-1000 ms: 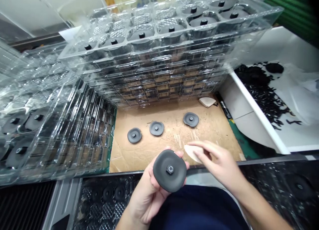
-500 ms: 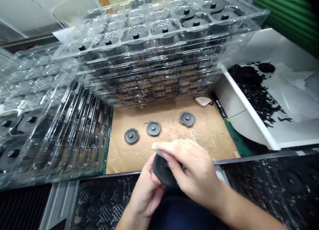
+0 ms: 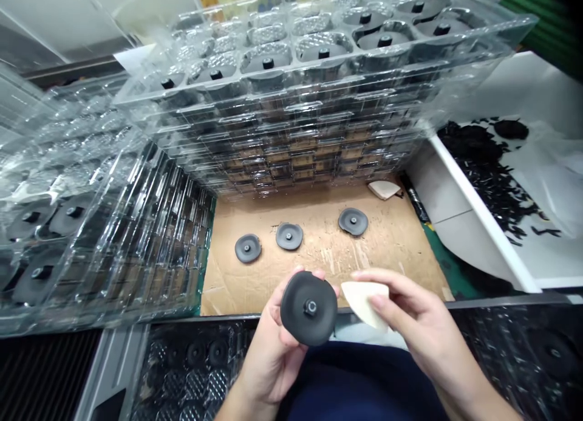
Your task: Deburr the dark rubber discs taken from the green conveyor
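My left hand (image 3: 277, 342) grips a dark grey, rounded disc (image 3: 298, 321) by its edge, its face with a short central stub turned up at me. Just to the right, my right hand (image 3: 419, 314) pinches a cream wedge-shaped sponge (image 3: 364, 296) between thumb and fingers. The sponge's tip is close to the disc but apart from it. Beyond my hands, three similar discs lie stub-up on the cardboard (image 3: 314, 260): a left one (image 3: 248, 248), a middle one (image 3: 289, 236) and a right one (image 3: 353, 222).
Clear plastic trays (image 3: 273, 99) are stacked high behind the cardboard, with more stacked trays (image 3: 136, 226) at the left. At the right stands a white bin (image 3: 483, 214) of small black parts. A second wedge sponge (image 3: 383, 189) and a black pen (image 3: 414, 196) lie near it.
The disc in my left hand has turned so its stub side shows. My right hand, with the sponge, has moved away from the disc to the right.
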Tool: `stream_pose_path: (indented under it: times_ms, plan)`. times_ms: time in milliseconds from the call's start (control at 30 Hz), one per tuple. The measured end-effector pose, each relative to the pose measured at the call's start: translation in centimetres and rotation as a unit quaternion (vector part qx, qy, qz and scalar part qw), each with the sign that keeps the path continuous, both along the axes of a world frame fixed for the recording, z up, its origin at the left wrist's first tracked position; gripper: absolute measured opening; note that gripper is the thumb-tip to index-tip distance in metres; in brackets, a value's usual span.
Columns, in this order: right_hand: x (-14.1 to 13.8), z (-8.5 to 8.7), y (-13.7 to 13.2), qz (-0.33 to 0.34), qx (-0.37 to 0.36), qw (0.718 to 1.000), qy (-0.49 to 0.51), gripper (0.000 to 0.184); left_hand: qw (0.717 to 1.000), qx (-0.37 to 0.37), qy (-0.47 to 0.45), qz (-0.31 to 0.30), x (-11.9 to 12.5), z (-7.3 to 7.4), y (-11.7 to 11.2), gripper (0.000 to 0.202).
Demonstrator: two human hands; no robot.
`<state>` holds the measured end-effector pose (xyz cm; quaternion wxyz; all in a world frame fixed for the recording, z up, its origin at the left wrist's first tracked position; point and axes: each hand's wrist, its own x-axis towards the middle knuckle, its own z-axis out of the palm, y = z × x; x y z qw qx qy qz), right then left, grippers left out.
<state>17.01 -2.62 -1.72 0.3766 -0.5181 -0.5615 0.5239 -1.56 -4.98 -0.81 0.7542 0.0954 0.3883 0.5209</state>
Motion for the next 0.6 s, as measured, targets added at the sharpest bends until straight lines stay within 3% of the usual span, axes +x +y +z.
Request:
stream_pose_path:
  times_ms: [100,167,233,333,433,467,600]
  plan:
    - [-0.1,0.5,-0.2,-0.064,0.027,0.996,-0.052,0.020,1.000,0.000,-0.001,0.000,0.2,-0.1,-0.1,0.064]
    - [-0.9,1.7,-0.1,-0.067,0.089,0.991,-0.073,0.020,1.000,-0.004,-0.001,0.010,0.4,-0.3,-0.2,0.062]
    - [-2.0,3.1,0.0,-0.038,0.182,0.980,-0.066,0.023,1.000,-0.013,0.003,0.014,0.6,-0.3,-0.3,0.063]
    - [-3.8,4.5,0.1,0.071,0.298,0.951,-0.050,0.025,1.000,-0.026,0.002,0.005,0.3,-0.3,-0.4,0.059]
    - [-4.8,4.8,0.5,0.202,0.234,0.949,-0.066,0.021,0.998,-0.046,0.027,0.027,0.0,-0.4,-0.5,0.059]
    - [-5.1,4.8,0.7,0.218,0.208,0.951,-0.076,0.020,0.997,-0.053,0.037,0.032,-0.1,-0.4,-0.5,0.061]
    - [-5.6,4.6,0.9,0.117,0.280,0.949,-0.083,0.025,0.998,-0.063,0.026,0.001,0.3,-0.1,-0.7,0.059]
